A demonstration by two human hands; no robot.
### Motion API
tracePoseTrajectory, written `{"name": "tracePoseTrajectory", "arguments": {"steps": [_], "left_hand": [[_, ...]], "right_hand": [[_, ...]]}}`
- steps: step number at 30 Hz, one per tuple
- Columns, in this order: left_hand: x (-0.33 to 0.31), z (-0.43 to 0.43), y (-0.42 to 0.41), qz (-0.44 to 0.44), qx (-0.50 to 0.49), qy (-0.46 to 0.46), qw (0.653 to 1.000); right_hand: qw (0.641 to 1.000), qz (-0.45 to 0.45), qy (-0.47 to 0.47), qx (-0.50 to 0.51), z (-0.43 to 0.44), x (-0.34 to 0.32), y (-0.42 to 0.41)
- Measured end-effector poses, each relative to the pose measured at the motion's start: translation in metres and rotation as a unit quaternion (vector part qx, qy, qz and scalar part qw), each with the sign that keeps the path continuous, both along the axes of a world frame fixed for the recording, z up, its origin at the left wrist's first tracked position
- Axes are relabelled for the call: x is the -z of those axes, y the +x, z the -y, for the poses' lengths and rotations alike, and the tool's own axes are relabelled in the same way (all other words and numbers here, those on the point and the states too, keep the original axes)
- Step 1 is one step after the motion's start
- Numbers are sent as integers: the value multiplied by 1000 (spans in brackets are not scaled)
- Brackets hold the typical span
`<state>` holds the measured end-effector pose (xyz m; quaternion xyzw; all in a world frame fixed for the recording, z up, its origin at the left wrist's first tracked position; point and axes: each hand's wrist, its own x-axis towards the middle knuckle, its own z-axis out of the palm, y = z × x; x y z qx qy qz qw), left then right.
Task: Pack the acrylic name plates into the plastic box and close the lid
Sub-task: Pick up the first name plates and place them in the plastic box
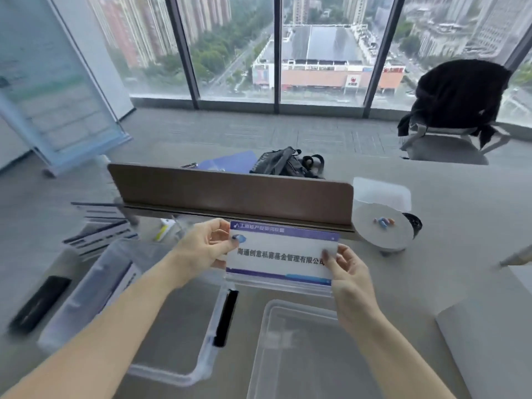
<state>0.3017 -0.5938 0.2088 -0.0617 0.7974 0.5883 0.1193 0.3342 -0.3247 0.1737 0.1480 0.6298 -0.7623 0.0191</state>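
Both hands (201,249) hold name plate (280,254) above, prob., box (178,372).

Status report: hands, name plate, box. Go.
Left hand and right hand grip name plate by its ends, held above desk. Plastic box open below left, lid off beside it. Nothing blocking.

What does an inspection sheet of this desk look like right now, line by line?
Surface: grey desk with a brown divider.
Job's things: name plate held up; open box lower left, a plate already inside; lid lies beside it; more plates stacked left.
Clutter: black bag, round white stand, blue folder.
Grips: left hand and right hand pinch the plate's ends.
Cables: nothing seen.
Surroundings: windows, chair with dark jacket.
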Motion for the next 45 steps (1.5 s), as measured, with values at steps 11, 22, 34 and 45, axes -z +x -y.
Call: {"name": "tracePoseTrajectory", "arguments": {"steps": [11, 22, 34, 45], "left_hand": [[-31, 155, 81, -65, 59, -318, 944], [-14, 260, 29, -62, 163, -222, 959], [12, 297, 9, 148, 157, -111, 970], [127, 319, 17, 194, 180, -186, 946]], "right_hand": [[969, -80, 70, -221, 176, -11, 17], [967, -123, 208, -75, 295, -1, -12], [985, 144, 61, -72, 388, 68, 2], [942, 275, 158, -113, 441, 184, -2]]}}
